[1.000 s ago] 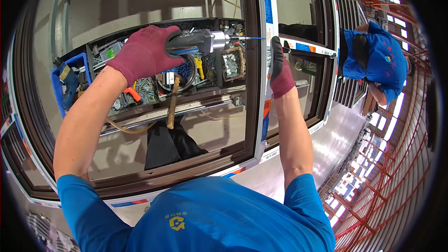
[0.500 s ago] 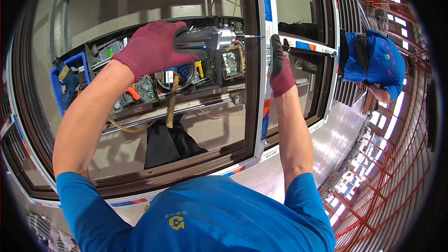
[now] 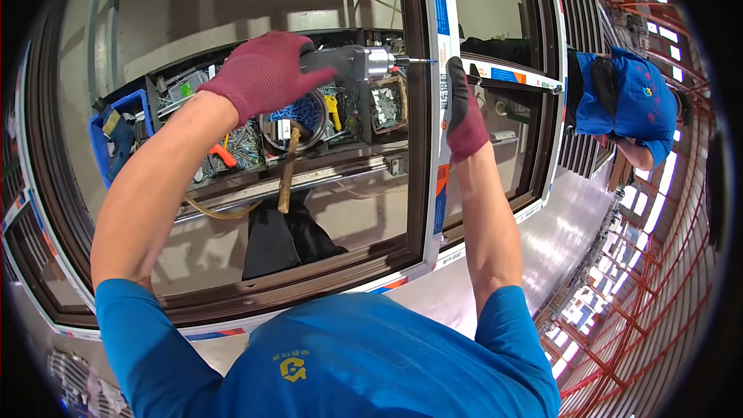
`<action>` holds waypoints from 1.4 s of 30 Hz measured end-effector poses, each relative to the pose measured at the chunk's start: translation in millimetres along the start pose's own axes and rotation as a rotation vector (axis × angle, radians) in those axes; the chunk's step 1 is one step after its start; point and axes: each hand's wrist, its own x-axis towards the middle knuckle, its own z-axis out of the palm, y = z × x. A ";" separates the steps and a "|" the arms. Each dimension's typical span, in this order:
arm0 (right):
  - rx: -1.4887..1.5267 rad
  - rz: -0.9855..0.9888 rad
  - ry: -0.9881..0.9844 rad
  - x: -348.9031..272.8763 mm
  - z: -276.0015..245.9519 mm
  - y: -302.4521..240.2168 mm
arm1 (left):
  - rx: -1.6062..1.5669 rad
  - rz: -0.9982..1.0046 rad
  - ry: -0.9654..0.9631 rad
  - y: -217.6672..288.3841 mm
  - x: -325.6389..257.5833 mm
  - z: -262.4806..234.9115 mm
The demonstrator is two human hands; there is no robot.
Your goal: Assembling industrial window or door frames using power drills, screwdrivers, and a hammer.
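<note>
While another person bends over on the right, a white bar stands in the way of the drill. The drill is above the black tray, its long side going left to right and its bit pointing right, at the bar. The left hand has its fingers wrapped round the drill. The right hand is against the bar's right side; I cannot tell how far its fingers bend. Inside the tray are a yellow tool, a bowl with blue screws and a wooden stick poking out. A blue bin sits left.
</note>
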 end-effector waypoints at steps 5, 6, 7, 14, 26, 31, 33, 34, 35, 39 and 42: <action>-0.019 -0.030 0.032 -5.7 9.0 -2.7 | -0.029 0.017 0.011 2.6 2.1 1.0; -0.019 -0.028 0.031 -3.9 6.2 -1.1 | -0.043 0.053 0.059 1.7 2.2 2.9; 0.001 -0.013 0.026 -2.0 3.0 -1.8 | -0.044 0.057 0.058 3.3 3.5 1.6; 0.067 -0.001 0.011 5.0 0.1 0.1 | -0.041 0.037 0.024 2.5 5.6 0.2; 0.044 -0.005 0.008 0.9 3.8 0.0 | -0.049 0.064 0.057 0.2 15.6 13.9; 0.062 -0.019 -0.016 8.2 -3.5 2.3 | -0.117 0.087 0.023 1.7 18.6 7.0; 0.069 -0.014 -0.043 7.1 -3.0 2.6 | -0.161 0.086 0.074 -0.4 17.9 9.5; 0.049 -0.030 -0.024 1.8 2.5 -0.2 | -0.162 0.085 0.075 -0.7 18.2 7.1; 0.029 -0.046 -0.006 -1.3 6.0 -1.8 | -0.160 0.092 0.037 -0.4 18.4 2.5; 0.012 -0.114 0.027 8.1 -6.1 1.8 | -0.187 0.104 0.065 -4.4 17.7 6.4; 0.111 -0.061 -0.127 0.9 -13.9 7.2 | -0.134 0.097 0.273 -21.7 1.9 14.1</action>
